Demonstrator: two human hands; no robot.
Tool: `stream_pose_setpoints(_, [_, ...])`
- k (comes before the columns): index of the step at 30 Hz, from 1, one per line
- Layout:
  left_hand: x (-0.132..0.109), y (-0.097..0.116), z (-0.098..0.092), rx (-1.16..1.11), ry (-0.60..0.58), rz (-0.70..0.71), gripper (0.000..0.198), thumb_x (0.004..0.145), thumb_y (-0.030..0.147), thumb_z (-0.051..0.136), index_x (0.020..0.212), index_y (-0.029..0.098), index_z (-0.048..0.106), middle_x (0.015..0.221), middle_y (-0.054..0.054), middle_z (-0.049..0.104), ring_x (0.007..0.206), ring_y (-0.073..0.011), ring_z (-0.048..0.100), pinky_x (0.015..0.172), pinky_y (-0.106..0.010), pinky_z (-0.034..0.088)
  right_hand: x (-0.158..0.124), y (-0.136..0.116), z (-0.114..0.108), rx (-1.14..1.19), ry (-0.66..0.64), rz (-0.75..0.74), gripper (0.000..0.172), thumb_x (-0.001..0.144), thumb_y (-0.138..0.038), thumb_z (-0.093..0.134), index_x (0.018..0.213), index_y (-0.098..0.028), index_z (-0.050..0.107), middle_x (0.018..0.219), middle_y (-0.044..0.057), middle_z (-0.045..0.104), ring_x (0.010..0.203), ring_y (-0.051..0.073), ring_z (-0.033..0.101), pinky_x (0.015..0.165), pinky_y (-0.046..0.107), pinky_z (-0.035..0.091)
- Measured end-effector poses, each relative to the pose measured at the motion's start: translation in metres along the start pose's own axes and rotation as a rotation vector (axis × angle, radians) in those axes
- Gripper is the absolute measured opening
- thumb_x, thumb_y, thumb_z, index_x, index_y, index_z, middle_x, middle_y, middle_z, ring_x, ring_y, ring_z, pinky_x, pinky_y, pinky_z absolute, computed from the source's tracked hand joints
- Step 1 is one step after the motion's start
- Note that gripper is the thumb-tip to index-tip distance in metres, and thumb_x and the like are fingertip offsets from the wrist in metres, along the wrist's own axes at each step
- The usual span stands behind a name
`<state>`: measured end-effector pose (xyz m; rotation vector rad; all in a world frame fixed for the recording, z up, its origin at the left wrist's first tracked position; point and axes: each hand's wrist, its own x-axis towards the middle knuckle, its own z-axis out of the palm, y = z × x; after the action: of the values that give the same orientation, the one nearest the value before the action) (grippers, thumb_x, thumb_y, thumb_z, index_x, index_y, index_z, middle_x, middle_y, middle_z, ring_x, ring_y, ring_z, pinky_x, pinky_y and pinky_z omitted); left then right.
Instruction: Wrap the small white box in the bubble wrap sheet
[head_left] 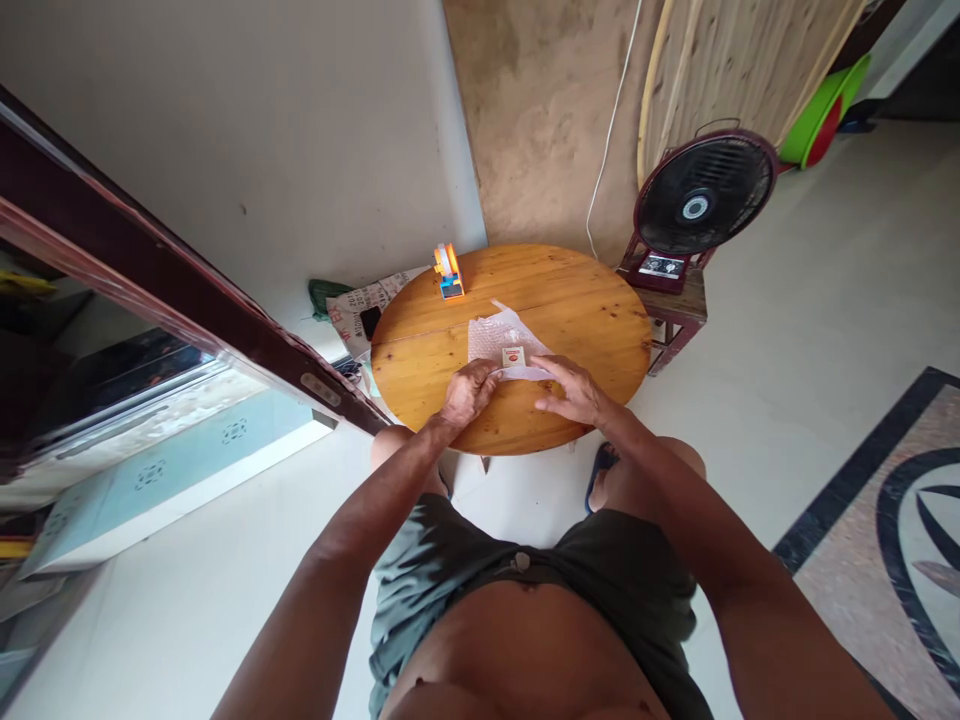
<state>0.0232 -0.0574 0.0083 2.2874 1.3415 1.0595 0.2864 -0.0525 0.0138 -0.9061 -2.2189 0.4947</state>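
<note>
A sheet of bubble wrap [496, 335] lies on the round wooden table [592, 310], with a small box [514, 356] bearing a red mark on its near part. My left hand [466, 392] is closed, pinching the near left edge of the wrap. Beside it, my right hand [574, 392] has its fingers on the near right edge next to the box and seems to grip it. Both hands lie at the table's near side.
An orange and blue tape dispenser [448, 270] stands at the table's far left. A dark red floor fan [701, 195] sits on a small stool to the right. Newspaper [360, 305] lies on the floor by the wall, with a dark door frame [187, 290] to the left.
</note>
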Motion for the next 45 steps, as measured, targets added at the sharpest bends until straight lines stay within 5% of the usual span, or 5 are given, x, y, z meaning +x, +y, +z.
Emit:
stream_pose_setpoints(7, [0.023, -0.004, 0.004, -0.135, 0.041, -0.183, 0.048, 0.095, 0.057, 0.053, 0.096, 0.016, 0.076, 0.095, -0.01, 0.076, 0.088, -0.022, 0.07, 0.083, -0.032, 0.054, 0.023, 0.006, 0.016, -0.149, 0.171, 0.241, 0.021, 0.089, -0.039, 0.065, 0.099, -0.023, 0.074, 0.095, 0.006, 0.075, 0.086, 0.022, 0.069, 0.082, 0.032, 0.053])
stream_pose_setpoints(27, [0.057, -0.02, 0.007, -0.194, 0.012, -0.418, 0.034, 0.083, 0.045, 0.062, 0.065, 0.016, 0.064, 0.056, 0.001, 0.05, 0.054, -0.0127, 0.045, 0.053, -0.027, 0.035, 0.054, 0.02, 0.017, -0.284, 0.175, 0.427, 0.025, 0.087, -0.038, 0.061, 0.072, -0.021, 0.071, 0.072, 0.005, 0.071, 0.071, 0.021, 0.064, 0.07, 0.03, 0.05])
stream_pose_setpoints(32, [0.059, -0.003, -0.005, 0.154, -0.026, -0.316, 0.025, 0.089, 0.033, 0.059, 0.095, 0.013, 0.073, 0.1, -0.015, 0.072, 0.095, -0.0294, 0.068, 0.088, -0.042, 0.052, 0.057, 0.017, 0.019, -0.28, 0.145, 0.496, 0.02, 0.087, -0.037, 0.064, 0.085, -0.024, 0.079, 0.081, 0.007, 0.076, 0.082, 0.026, 0.071, 0.081, 0.035, 0.054])
stream_pose_setpoints(38, [0.027, 0.039, -0.001, 0.4, -0.173, 0.227, 0.044, 0.098, 0.034, 0.047, 0.134, 0.013, 0.061, 0.145, -0.017, 0.057, 0.145, -0.0327, 0.042, 0.126, -0.05, 0.025, 0.057, 0.018, 0.021, -0.265, 0.133, 0.504, 0.022, 0.087, -0.039, 0.065, 0.09, -0.024, 0.082, 0.079, 0.008, 0.077, 0.081, 0.027, 0.072, 0.08, 0.037, 0.056])
stream_pose_setpoints(45, [0.013, 0.027, 0.027, 0.507, -0.298, 0.102, 0.065, 0.097, 0.04, 0.05, 0.154, 0.01, 0.039, 0.164, -0.019, 0.034, 0.156, -0.0342, 0.025, 0.128, -0.053, 0.023, 0.06, 0.003, 0.012, -0.369, 0.004, 0.621, 0.036, 0.091, -0.041, 0.06, 0.114, -0.021, 0.079, 0.104, 0.01, 0.079, 0.1, 0.027, 0.072, 0.091, 0.033, 0.054])
